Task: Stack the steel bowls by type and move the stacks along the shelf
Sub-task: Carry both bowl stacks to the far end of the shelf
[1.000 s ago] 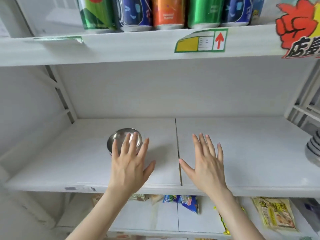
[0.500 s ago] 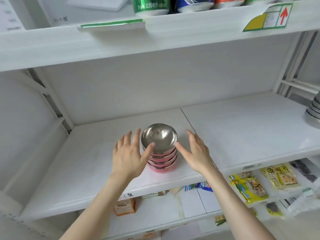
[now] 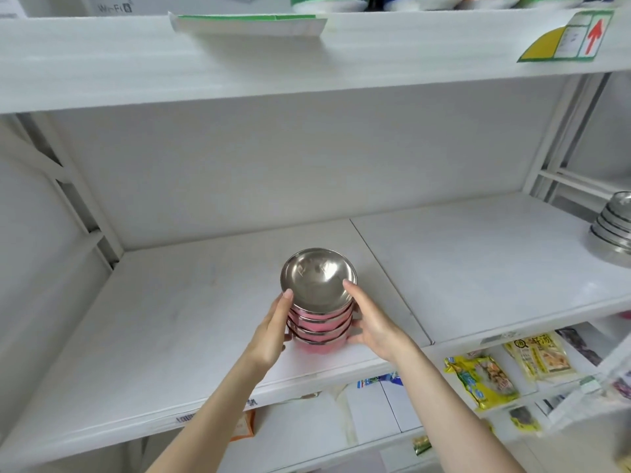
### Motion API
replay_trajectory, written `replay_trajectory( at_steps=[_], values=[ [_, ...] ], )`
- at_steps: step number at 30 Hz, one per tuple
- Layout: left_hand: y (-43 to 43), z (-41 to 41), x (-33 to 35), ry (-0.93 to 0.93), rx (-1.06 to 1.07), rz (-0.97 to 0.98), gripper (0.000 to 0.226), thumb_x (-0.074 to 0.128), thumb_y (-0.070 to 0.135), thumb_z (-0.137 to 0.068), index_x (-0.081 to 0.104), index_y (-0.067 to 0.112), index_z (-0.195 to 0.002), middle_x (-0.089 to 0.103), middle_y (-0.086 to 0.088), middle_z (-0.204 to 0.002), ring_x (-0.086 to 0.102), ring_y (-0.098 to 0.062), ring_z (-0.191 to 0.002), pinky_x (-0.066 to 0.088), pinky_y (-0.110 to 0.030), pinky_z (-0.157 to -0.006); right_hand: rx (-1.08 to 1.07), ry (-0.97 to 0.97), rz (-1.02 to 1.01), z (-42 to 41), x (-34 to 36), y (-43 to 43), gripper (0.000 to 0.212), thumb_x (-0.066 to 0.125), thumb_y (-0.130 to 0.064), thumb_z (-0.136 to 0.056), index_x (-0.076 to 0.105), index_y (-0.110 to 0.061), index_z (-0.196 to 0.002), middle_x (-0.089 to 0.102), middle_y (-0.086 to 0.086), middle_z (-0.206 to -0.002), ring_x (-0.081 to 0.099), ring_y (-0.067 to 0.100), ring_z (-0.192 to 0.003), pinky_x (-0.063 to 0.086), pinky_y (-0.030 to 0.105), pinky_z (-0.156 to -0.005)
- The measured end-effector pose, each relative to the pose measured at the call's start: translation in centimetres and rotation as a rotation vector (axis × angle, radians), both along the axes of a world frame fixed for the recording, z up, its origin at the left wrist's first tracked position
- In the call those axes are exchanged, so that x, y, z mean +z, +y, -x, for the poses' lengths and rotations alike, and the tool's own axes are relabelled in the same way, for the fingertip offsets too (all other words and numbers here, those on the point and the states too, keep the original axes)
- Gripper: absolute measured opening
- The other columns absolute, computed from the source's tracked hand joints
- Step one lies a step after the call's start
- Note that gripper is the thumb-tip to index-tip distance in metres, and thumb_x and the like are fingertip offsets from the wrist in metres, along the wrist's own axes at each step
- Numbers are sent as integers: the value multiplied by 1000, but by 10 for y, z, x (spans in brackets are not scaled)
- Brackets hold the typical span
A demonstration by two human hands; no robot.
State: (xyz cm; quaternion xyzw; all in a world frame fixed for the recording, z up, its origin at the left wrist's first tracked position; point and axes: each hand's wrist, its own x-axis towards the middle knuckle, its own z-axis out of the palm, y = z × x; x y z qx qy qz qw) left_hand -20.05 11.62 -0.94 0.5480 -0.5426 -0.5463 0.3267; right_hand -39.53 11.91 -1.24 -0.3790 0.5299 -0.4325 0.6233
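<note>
- Nearest, on the lower shelves at 4 to 5 o'clock, lie snack packets (image 3: 485,380), no part of this job.
- The left hand (image 3: 271,331) and right hand (image 3: 374,322) cup the pink stack (image 3: 321,324) from 9 and 3 o'clock, fingers curved against its sides, thumbs up by the top rim. Two-sided clamping probably keeps the nested bowls from sliding apart when moved.
- The stack stands on the shelf (image 3: 170,322) near its front edge, just left of the seam; whether it is lifted I cannot tell. The top bowl (image 3: 318,278) faces open side up.
- Far off at 2 o'clock, a plain steel stack (image 3: 613,233) sits upside down on the same shelf, well apart: types seem already sorted.
- Above, at 12 o'clock, cans (image 3: 327,1) line the top shelf.
</note>
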Motion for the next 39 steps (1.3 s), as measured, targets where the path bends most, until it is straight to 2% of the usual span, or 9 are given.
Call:
replay_trajectory(
  at_steps=[8,10,13,18,21,26,30,34,39],
  values=[
    [1,7,14,-66,-14,131,45,29,97,-62,48,78,-98,61,45,-94,56,-2,-109,38,-19,-81,-57,11,56,5,17,4,58,46,-62,-88,43,-32,-138,44,-1,-148,42,23,-134,35,58,-109],
    [2,13,21,-53,-26,147,53,29,97,-63,48,75,-107,61,40,-102,57,-5,-111,38,-20,-84,-69,14,68,12,26,6,48,46,-62,-88,48,-37,-129,47,-3,-144,43,22,-133,35,58,-109],
    [4,30,28,-29,-44,154,83,28,97,-63,44,56,-134,58,25,-123,56,-12,-117,37,-23,-89,-68,6,78,30,37,11,29,46,-61,-88,54,-43,-110,57,-9,-127,49,21,-127,37,58,-107],
    [14,68,41,-29,-22,158,70,29,96,-62,48,63,-121,60,37,-105,58,-7,-111,38,-15,-77,-74,45,69,66,48,14,56,46,-65,-86,44,-36,-135,50,1,-142,46,24,-130,36,59,-108],
    [20,97,42,2,-10,143,97,29,98,-59,41,47,-141,55,17,-125,55,-18,-120,38,-19,-81,-51,65,59,93,53,19,56,44,-66,-87,45,-36,-134,52,3,-141,48,25,-128,37,58,-108],
    [36,154,44,21,48,140,111,28,101,-53,38,40,-146,50,3,-144,52,-24,-125,40,-23,-84,5,113,38,149,61,29,73,44,-70,-82,39,-32,-145,46,6,-147,44,27,-133,35,59,-108],
    [46,200,44,42,72,133,110,28,101,-54,39,40,-145,50,1,-144,53,-22,-124,40,-22,-81,23,139,32,195,66,34,57,42,-68,-86,44,-37,-134,50,3,-141,47,26,-130,36,58,-107],
    [51,241,43,43,65,141,105,28,99,-57,38,42,-144,51,2,-143,54,-21,-122,40,-19,-78,45,138,38,239,67,36,31,41,-68,-87,53,-45,-104,60,-11,-110,52,24,-122,38,57,-106],
    [47,287,45,42,36,172,100,27,98,-59,39,45,-143,53,9,-139,54,-16,-121,43,-31,-94,43,140,33,288,66,31,39,40,-69,-86,49,-42,-113,59,-16,-102,55,21,-117,39,56,-105]
  ],
)
